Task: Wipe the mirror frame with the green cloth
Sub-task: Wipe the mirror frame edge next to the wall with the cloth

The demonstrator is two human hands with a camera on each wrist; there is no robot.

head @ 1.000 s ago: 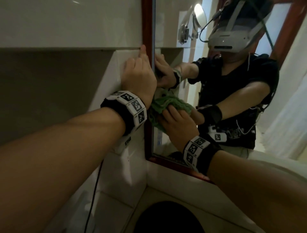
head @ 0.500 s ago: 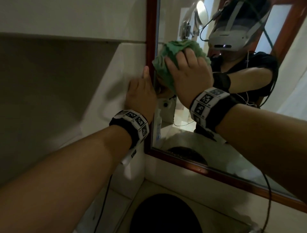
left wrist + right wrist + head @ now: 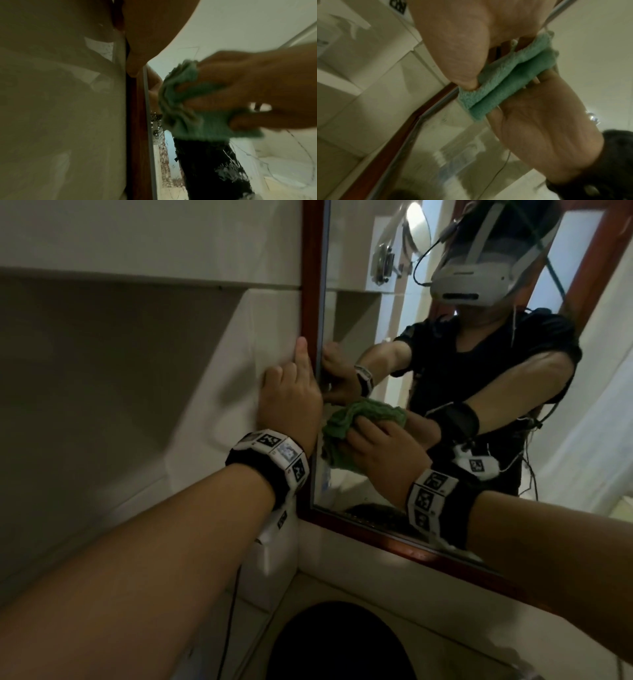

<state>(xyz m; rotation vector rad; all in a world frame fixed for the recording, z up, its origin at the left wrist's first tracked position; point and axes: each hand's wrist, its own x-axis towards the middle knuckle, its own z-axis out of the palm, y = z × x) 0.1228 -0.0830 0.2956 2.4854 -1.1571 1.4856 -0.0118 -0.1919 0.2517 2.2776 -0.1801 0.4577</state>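
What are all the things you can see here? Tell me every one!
green cloth: one, green, bunched against the mirror glass near its left edge
mirror frame: one, reddish-brown wood, around the mirror
mirror: one, on the wall, reflecting the person
wall tiles: many, pale, left of the mirror
round basin: one, dark, below the mirror
wristbands: two, black with white markers
hands: left hand on the wall by the frame; right hand gripping the cloth
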